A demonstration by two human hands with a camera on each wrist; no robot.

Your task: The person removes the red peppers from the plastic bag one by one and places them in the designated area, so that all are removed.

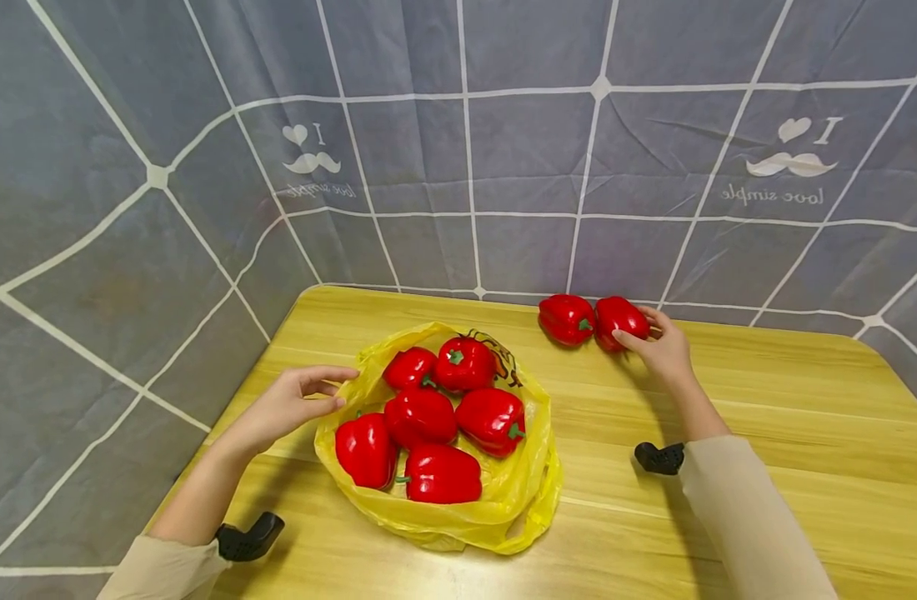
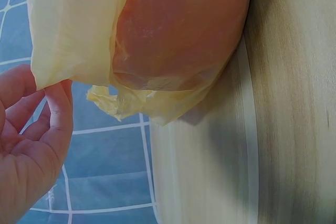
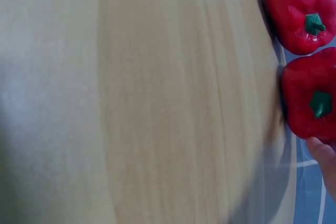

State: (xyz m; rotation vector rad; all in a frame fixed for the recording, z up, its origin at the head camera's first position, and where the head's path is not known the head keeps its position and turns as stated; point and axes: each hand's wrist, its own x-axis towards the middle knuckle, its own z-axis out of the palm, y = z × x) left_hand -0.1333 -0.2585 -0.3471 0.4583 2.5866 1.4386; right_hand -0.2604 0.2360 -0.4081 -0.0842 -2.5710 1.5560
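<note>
A yellow plastic bag (image 1: 526,504) lies wide open on the table with several red bell peppers (image 1: 421,418) inside. My left hand (image 1: 286,408) holds the bag's left rim between thumb and fingers; the left wrist view shows the thin film (image 2: 73,30) at the fingertips. At the back of the table, my right hand (image 1: 664,346) grips a red bell pepper (image 1: 618,321), thumb on its near side and fingers round its right side. Another red bell pepper (image 1: 566,320) sits just left of it. In the right wrist view only part of the right hand (image 3: 325,163) shows.
A grey cloth with white lines (image 1: 533,150) hangs behind the table and along its left side. The wooden table (image 1: 608,542) has its back edge close behind the two loose peppers. Each wrist carries a black mount (image 1: 250,537).
</note>
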